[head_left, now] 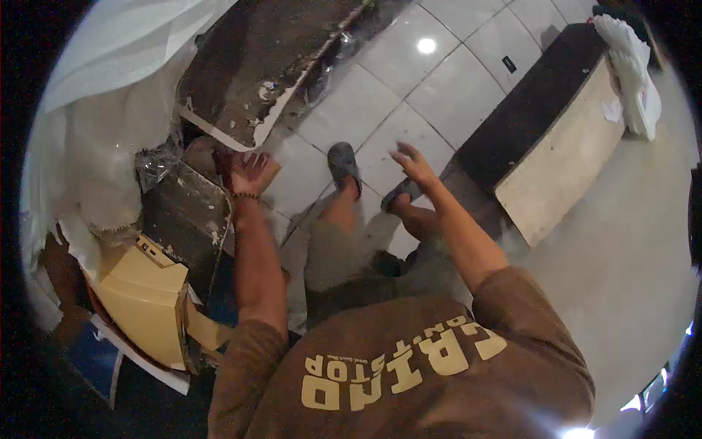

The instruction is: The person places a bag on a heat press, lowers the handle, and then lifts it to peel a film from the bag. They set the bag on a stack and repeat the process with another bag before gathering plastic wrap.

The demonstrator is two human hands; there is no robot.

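Note:
My left hand (251, 174), with a dark beaded bracelet at the wrist, is low on the left with its fingers spread. It is beside the chipped corner of a dark, worn board (241, 73) with a broken white edge. A small brown piece (271, 173) shows at its fingertips; whether the hand touches it, I cannot tell. Crumpled clear plastic (152, 167) lies just left of this hand. My right hand (415, 165) hangs over the tiled floor (380, 84), fingers apart and holding nothing, above my grey shoe (401, 193).
White sheeting (124, 66) drapes over the left side. Below it are a second worn dark surface (186, 212) and a yellow casing (142, 300). At right stands a dark bench-like block (523, 110) with a pale panel (563, 154) and a white bundle (632, 77). A small black item (509, 64) lies on the tiles.

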